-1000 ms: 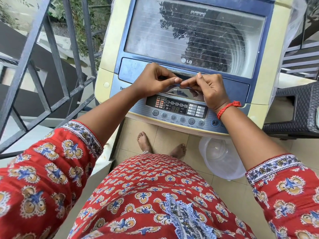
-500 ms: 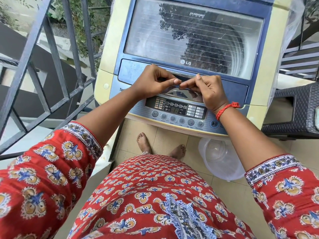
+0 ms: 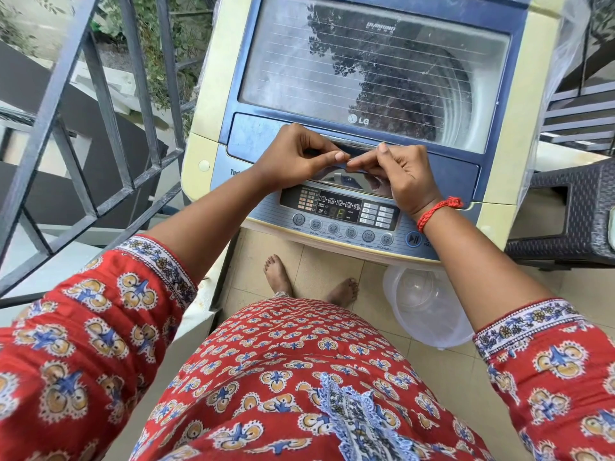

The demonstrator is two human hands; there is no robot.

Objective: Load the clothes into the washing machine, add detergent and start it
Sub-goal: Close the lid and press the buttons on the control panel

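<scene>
I see my left hand [image 3: 293, 158] and right hand [image 3: 399, 174] curled, thumbs and forefingers pinching 1 thin blue strip [image 3: 342, 165] between them, over the closed glass lid [image 3: 372, 71] of the washing machine [image 3: 213, 104], just above its control panel [image 3: 342, 214].

I see both forearms reaching forward and converging, my left hand [image 3: 296, 158] and right hand [image 3: 399, 174] side by side with fingers curled, thumbs and forefingers meeting tip to tip in a shared pinch.
</scene>
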